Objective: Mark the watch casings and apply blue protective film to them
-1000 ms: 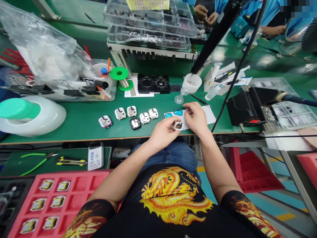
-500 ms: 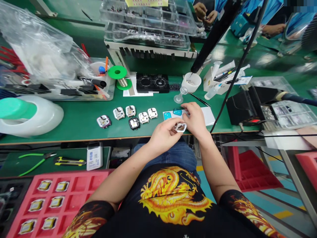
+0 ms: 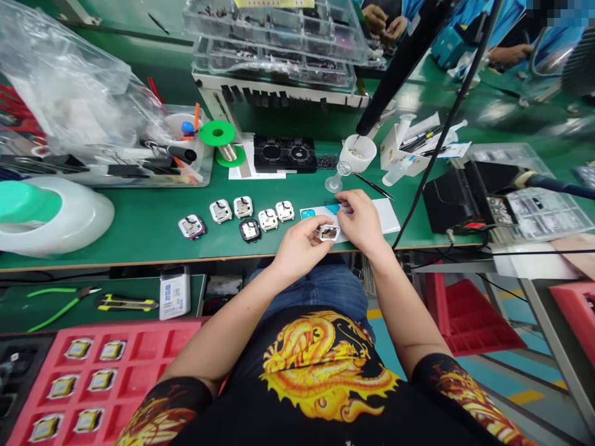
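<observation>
My left hand point(image 3: 300, 244) pinches a small white square casing point(image 3: 328, 233) at the front edge of the green bench point(image 3: 139, 229). My right hand point(image 3: 360, 218) is curled beside it, fingertips resting on a white sheet point(image 3: 388, 217) that carries blue stickers point(image 3: 307, 214). What the right fingers hold, if anything, is hidden. Left of my hands lies a row of several similar small casings point(image 3: 248, 214), one dark point(image 3: 250, 230) and one purplish point(image 3: 191, 226).
A black jig point(image 3: 284, 153), green solder spool point(image 3: 218, 134), white cup point(image 3: 359, 153), tweezers point(image 3: 374, 186) and clear parts boxes point(image 3: 274, 37) stand behind. A black device point(image 3: 453, 195) sits right. A red tray point(image 3: 69, 384) with yellow parts, pliers point(image 3: 60, 297) and a cutter point(image 3: 123, 303) lie lower left. Other people's hands point(image 3: 383, 25) work beyond.
My left hand has turned the white casing slightly between its fingers and shifted a little left. My right hand has stayed on the sticker sheet, fingers moving slightly toward the stickers.
</observation>
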`<state>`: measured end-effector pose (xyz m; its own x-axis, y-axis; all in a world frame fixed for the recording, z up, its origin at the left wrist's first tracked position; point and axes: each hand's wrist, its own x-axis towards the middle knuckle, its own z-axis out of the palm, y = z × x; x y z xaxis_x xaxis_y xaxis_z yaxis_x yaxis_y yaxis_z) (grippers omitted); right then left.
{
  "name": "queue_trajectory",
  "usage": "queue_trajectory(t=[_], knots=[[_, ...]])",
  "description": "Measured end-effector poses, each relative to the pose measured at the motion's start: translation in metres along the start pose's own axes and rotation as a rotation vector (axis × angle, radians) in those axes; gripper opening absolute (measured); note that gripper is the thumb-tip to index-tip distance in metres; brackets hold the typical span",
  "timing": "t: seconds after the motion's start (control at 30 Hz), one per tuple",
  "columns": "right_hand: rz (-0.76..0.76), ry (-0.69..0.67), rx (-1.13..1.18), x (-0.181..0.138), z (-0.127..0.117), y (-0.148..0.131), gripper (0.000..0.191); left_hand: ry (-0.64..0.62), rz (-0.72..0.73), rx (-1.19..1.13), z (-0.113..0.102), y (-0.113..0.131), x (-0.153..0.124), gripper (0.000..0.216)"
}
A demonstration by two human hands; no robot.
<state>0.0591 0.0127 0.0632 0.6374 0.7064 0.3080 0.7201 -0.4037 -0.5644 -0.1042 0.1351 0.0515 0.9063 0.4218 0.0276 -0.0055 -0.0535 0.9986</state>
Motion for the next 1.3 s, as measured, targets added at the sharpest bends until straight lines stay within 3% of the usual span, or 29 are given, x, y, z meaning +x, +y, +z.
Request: queue_trajectory(t=[0.47,0.83,1.07,1.3], knots=[[-0.095,0.011,0.033,-0.002,0.005,0.001,0.035,-0.017,-0.031,-0.04,-0.005,0.003,-0.001,0.043],[-0.053,-0.03,-0.085,0.005,0.005,-0.004,0.032,-0.048,-0.057,-0.114,-0.007,0.005,-0.001,0.044],[-0.1,0.007,0.139,-0.003,-0.006,0.0,0.039,-0.036,-0.081,-0.128,-0.008,0.004,-0.002,0.046],[-0.108,-0.004,0.227,0.001,0.002,0.004,0.052,0.004,-0.086,-0.046,-0.01,0.005,-0.008,0.045]])
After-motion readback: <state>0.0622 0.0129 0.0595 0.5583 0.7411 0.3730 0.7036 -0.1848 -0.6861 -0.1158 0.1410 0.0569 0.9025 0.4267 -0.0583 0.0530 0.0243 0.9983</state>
